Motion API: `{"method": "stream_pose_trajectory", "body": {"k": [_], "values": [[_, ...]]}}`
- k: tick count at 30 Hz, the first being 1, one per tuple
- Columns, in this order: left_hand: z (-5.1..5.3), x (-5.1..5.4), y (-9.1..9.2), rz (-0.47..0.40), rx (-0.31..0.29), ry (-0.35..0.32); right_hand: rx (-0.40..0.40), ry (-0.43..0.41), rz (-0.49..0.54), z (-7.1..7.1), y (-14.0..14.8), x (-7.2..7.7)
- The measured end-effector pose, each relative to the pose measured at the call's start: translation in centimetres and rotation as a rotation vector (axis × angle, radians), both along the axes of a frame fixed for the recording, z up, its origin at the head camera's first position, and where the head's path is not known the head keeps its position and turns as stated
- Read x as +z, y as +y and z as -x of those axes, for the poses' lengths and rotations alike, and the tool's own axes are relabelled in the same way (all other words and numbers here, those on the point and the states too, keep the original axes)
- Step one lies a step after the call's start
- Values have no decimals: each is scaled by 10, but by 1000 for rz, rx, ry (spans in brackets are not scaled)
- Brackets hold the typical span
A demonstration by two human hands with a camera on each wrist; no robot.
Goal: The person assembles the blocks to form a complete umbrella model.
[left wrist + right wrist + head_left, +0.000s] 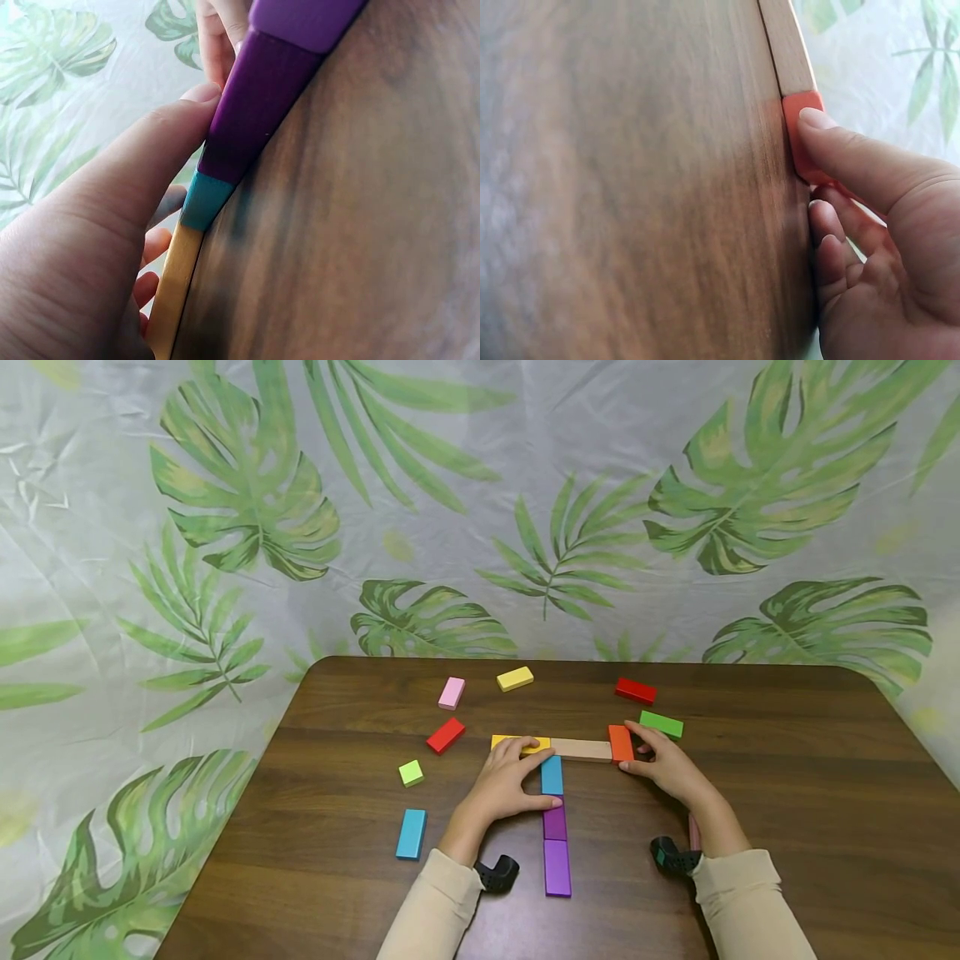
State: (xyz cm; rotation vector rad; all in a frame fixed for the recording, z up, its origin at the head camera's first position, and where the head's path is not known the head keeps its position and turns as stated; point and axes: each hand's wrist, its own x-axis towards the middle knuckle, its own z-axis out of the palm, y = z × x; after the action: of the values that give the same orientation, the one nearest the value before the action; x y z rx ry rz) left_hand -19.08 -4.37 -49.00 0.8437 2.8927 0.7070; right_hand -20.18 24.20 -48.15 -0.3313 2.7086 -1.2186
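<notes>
Flat coloured blocks form a T on the table. Its bar runs from a yellow-orange block [545, 744] through a plain wooden block [581, 750] to an orange block [620, 745] set crosswise at the right end. Below, a blue block [551, 777], a dark purple block [555, 825] and a lighter purple block [557, 870] make the stem. My left hand [504, 787] spreads over the corner, fingers on the yellow-orange block, thumb against the dark purple one. With thumb and finger, my right hand [673, 770] pinches the orange block, which meets the wooden block.
Behind the bar lie a pink block [452, 692], a pale yellow block [515, 678], a dark red block [635, 691] and a green block [662, 724]. To the left are a red block [446, 736], a lime cube [411, 773] and another blue block [411, 834].
</notes>
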Motion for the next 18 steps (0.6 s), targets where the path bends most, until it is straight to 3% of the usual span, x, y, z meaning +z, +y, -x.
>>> {"method": "stream_pose_trajectory", "body": {"k": [10,18], "values": [[1,-1,0,3,-2,7,-11,-16,3,0,0,1],[1,-2,0,2,-1,7,-22,42,106,-3,0,5]]}}
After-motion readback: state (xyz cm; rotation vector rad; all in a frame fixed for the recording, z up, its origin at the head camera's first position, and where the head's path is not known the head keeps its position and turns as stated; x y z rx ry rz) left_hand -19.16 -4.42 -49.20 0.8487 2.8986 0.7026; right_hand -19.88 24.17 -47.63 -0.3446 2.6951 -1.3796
